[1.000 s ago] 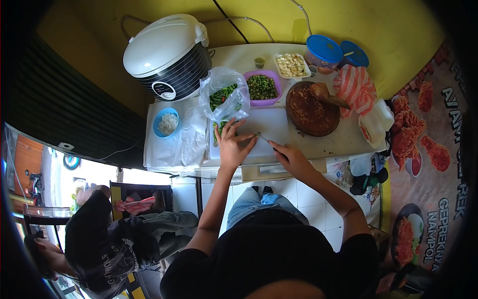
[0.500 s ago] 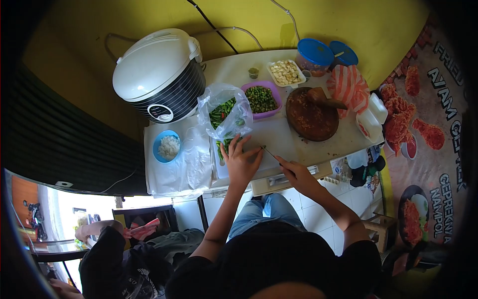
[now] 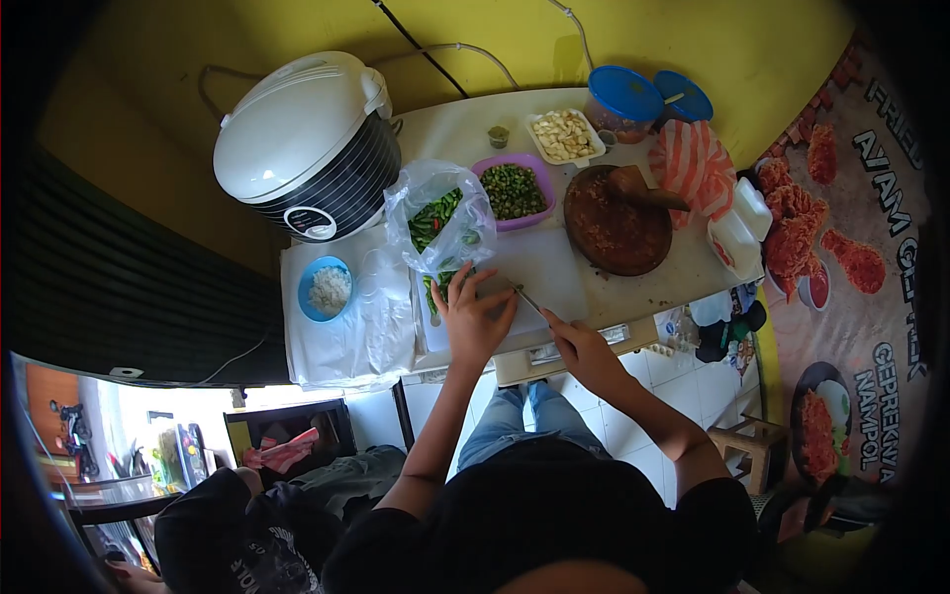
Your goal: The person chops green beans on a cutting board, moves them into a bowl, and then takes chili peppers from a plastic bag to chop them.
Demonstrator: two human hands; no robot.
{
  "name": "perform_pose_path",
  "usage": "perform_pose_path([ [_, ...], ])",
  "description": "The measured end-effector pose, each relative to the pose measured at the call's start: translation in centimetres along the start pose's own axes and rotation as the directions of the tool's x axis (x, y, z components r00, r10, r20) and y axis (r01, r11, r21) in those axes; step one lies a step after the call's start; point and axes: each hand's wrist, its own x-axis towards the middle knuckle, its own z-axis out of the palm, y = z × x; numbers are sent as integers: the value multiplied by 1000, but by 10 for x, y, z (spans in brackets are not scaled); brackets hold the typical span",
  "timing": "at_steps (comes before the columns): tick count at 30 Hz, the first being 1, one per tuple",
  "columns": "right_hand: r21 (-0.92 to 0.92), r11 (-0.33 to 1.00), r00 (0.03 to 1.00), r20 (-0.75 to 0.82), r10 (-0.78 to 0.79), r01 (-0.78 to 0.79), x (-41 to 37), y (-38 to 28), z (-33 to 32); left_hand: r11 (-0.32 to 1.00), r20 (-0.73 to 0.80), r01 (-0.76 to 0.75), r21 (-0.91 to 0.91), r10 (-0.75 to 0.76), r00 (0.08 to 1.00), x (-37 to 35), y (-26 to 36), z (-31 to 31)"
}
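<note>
My left hand (image 3: 475, 317) is over the white cutting board (image 3: 549, 262), its outer fingers spread beside a pile of green chilies (image 3: 441, 289). Its thumb and forefinger come together at a small green chili, mostly hidden by the fingers. In my right hand (image 3: 582, 349) is a small knife (image 3: 529, 299), its blade pointing up and left to the chili at my left fingertips. Behind the board, an open plastic bag (image 3: 469, 240) holds more green chilies. Next to it, a purple tub (image 3: 549, 203) contains chopped green pieces.
A rice cooker (image 3: 297, 129) stands at the back left, above a blue bowl (image 3: 306, 289) of rice. To the right are a stone mortar (image 3: 604, 233) with a pestle (image 3: 643, 190), a tray of pale cloves (image 3: 564, 137) and blue-lidded tubs (image 3: 625, 89). Another person (image 3: 233, 525) sits at lower left.
The view has shifted slightly. My hands keep nearly the same place, with the knife still at my left fingertips. The other person's raised arm has come down.
</note>
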Motion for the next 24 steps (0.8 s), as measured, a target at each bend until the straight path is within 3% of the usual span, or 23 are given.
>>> perform_pose_path([
  [12,128,987,995,-23,-99,101,24,16,4,998,-36,-8,63,10,999,-1,3,-1],
  [21,180,981,997,20,-71,67,0,24,-11,997,-40,-14,78,17,999,-3,1,-3],
  [24,243,969,992,124,11,-41,7,20,-21,998,-35,-16,68,18,999,-4,-1,-2],
])
